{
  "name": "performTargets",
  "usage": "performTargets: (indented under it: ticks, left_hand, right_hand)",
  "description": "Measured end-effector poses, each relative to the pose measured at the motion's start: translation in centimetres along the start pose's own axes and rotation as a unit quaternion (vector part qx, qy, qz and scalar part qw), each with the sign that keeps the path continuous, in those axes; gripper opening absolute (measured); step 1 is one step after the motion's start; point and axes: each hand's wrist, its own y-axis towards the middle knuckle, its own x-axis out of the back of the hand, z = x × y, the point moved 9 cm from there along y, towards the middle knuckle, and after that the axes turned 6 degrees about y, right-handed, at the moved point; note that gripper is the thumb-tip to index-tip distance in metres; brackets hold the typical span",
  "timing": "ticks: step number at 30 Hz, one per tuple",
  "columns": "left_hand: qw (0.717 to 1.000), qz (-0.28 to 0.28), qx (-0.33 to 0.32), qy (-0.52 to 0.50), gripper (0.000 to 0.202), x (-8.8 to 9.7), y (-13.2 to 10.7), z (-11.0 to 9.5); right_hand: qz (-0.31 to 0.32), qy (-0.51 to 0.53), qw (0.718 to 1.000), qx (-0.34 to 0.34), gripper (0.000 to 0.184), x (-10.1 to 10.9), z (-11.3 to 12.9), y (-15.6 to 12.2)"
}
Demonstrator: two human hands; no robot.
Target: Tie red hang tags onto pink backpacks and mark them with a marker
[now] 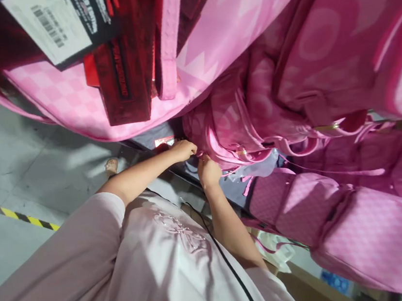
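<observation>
Both of my hands are closed and close together at the near end of a pink patterned bag (231,127), which lies among other pink bags. My left hand (184,150) pinches a small bit at the bag's edge. Just beside it, my right hand (210,171) is curled into a fist with its fingertips against the same edge. A bit of pink shows between the two hands; whether it is a strap end or a zipper is too small to tell. Behind my left hand lies a small red-and-white tag (164,141) on the dark table surface (144,139).
A large pink bag (217,46) with dark red hang tags (126,81) and a barcode label (52,29) looms close above. Pink checkered bags (373,241) stack up at right. Below them is a cardboard box (309,288). Yellow-black tape (14,215) marks the floor.
</observation>
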Motion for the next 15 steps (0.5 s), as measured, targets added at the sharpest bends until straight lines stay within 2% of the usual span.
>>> performTargets:
  ticks: [4, 7, 9, 12, 15]
  left_hand:
    - [0.999, 0.05, -0.003, -0.007, 0.018, 0.3, -0.1, 0.4]
    - [0.997, 0.071, -0.034, -0.024, 0.043, 1.1, -1.5, 0.6]
    - [0.997, 0.019, -0.057, -0.056, 0.052, 2.4, -2.6, 0.5]
    - [0.991, -0.099, -0.057, -0.064, 0.03, 4.1, -4.3, 0.2]
    - [0.989, -0.131, -0.074, -0.012, 0.018, 3.4, -5.0, -1.0]
  right_hand:
    - [0.035, 0.064, 0.996, -0.043, 0.006, 1.3, -0.5, 0.6]
    - [0.098, 0.173, 0.976, -0.09, 0.009, 0.9, -1.6, 0.9]
    - [0.143, 0.263, 0.946, -0.122, 0.015, 0.1, -2.0, 0.7]
    - [0.203, 0.386, 0.889, -0.141, 0.029, -1.1, -1.4, 0.1]
    - [0.242, 0.474, 0.837, -0.127, 0.04, -1.7, -0.3, -0.4]
